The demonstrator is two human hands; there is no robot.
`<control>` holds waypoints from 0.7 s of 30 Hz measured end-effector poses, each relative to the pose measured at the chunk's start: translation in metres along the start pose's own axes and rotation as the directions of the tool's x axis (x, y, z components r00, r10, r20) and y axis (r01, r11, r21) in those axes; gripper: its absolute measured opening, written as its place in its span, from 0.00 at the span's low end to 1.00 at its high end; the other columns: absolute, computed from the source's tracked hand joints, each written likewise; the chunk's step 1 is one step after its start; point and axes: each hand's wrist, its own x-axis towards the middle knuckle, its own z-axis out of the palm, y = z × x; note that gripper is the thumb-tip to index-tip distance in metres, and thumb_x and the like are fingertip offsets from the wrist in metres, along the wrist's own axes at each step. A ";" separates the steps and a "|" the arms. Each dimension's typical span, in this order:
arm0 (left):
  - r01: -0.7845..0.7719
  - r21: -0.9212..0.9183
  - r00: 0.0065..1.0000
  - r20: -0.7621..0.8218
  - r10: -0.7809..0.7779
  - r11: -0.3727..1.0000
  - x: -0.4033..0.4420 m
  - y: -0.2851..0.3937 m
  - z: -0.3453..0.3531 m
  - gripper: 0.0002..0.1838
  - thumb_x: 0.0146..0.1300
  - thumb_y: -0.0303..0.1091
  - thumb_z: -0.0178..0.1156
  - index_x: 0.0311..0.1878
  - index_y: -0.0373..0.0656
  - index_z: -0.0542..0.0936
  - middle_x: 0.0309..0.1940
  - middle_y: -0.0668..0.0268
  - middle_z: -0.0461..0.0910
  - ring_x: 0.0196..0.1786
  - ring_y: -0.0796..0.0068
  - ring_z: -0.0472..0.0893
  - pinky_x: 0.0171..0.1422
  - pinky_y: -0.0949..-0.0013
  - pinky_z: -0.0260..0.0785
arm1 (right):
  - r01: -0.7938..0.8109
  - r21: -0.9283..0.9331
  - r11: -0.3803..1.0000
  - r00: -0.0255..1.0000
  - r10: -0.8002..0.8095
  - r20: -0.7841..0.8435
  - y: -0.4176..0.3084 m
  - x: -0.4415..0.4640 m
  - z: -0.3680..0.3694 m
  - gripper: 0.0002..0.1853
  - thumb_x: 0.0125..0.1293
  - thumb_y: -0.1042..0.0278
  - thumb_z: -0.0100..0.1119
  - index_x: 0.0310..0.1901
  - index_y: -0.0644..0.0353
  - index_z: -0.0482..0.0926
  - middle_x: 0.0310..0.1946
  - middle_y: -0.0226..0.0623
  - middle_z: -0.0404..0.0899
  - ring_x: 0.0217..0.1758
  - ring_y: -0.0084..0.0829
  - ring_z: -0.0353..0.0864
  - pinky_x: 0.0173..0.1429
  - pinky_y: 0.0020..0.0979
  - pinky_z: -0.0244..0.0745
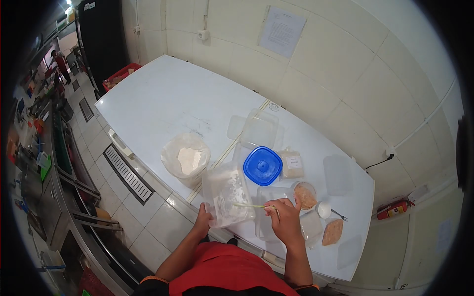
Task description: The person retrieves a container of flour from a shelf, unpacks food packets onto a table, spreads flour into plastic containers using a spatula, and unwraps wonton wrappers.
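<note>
Passage over table (148,93) beyond powder bag (169,159); held container (222,185), blue lid (263,166) obstruct nearer route.

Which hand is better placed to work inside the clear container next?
Probably the right hand: it holds the thin utensil, which points across the clear container, while the left hand is occupied gripping the container's edge.

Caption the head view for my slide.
Left hand grips a translucent container; right hand holds a slim pale-green utensil across it, near a blue lid.
</note>
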 end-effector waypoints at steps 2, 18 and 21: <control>-0.114 0.201 0.993 0.019 0.112 0.973 0.004 0.003 0.007 0.22 0.52 0.20 0.48 0.52 0.43 0.63 0.51 0.61 0.69 0.50 0.69 0.74 0.56 0.69 0.70 | -0.077 0.050 0.996 0.995 0.080 -0.059 0.009 -0.006 -0.004 0.06 0.70 0.68 0.57 0.42 0.52 0.84 0.26 0.23 0.84 0.44 0.29 0.81 0.74 0.52 0.48; -0.820 0.568 0.494 0.635 0.593 0.075 -0.021 0.033 0.165 0.25 0.42 0.31 0.74 0.42 0.45 0.70 0.59 0.48 0.75 0.50 0.50 0.83 0.41 0.58 0.80 | -0.314 -0.119 0.942 0.871 0.236 -0.430 0.074 -0.084 -0.036 0.09 0.67 0.70 0.59 0.45 0.55 0.86 0.36 0.30 0.86 0.49 0.33 0.80 0.74 0.49 0.50; -0.812 0.583 0.465 0.667 0.582 -0.019 -0.020 0.018 0.173 0.23 0.42 0.31 0.74 0.39 0.45 0.71 0.59 0.48 0.75 0.48 0.53 0.84 0.41 0.60 0.80 | -0.327 -0.127 0.936 0.878 0.252 -0.406 0.085 -0.095 -0.035 0.09 0.66 0.70 0.60 0.44 0.54 0.87 0.36 0.29 0.86 0.49 0.32 0.80 0.74 0.50 0.50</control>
